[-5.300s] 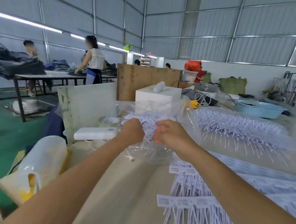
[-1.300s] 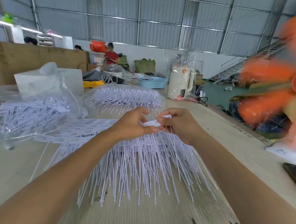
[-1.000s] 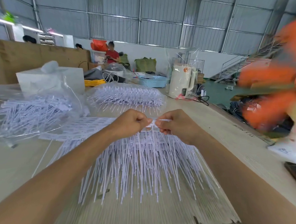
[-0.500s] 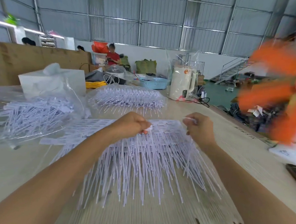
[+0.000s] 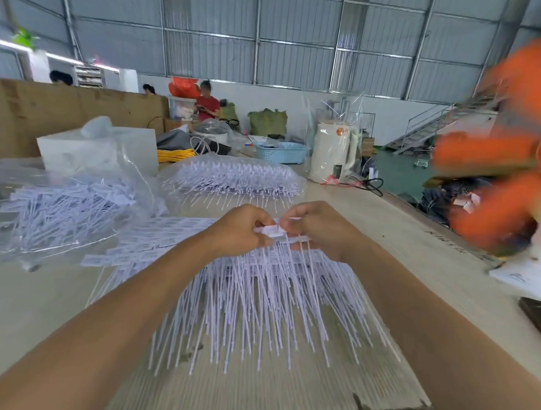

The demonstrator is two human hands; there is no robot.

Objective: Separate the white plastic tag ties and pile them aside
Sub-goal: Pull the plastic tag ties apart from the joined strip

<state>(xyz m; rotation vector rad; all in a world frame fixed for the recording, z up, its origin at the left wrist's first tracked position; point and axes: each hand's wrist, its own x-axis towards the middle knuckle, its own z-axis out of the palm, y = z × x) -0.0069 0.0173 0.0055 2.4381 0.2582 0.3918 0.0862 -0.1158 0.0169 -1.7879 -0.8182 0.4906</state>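
A wide pile of white plastic tag ties (image 5: 258,301) lies on the table in front of me, tails pointing toward me. My left hand (image 5: 239,231) and my right hand (image 5: 318,227) meet above its far edge. Both pinch the flat heads of a strip of joined tag ties (image 5: 272,230) between thumb and fingers. Rows of tag heads (image 5: 154,242) lie flat to the left of the pile. Tails hang down from under both hands.
A clear bag of loose ties (image 5: 59,209) lies at the left, another bagged bundle (image 5: 233,179) behind my hands. A white box (image 5: 99,152), blue basket (image 5: 281,152) and white kettle (image 5: 333,154) stand farther back. An orange fan (image 5: 517,139) spins at the right edge. People work in the background.
Half a second ago my right hand was apart to the right holding a separated tie; it has come back to meet my left hand on the strip. The view earlier turned right from the bag.
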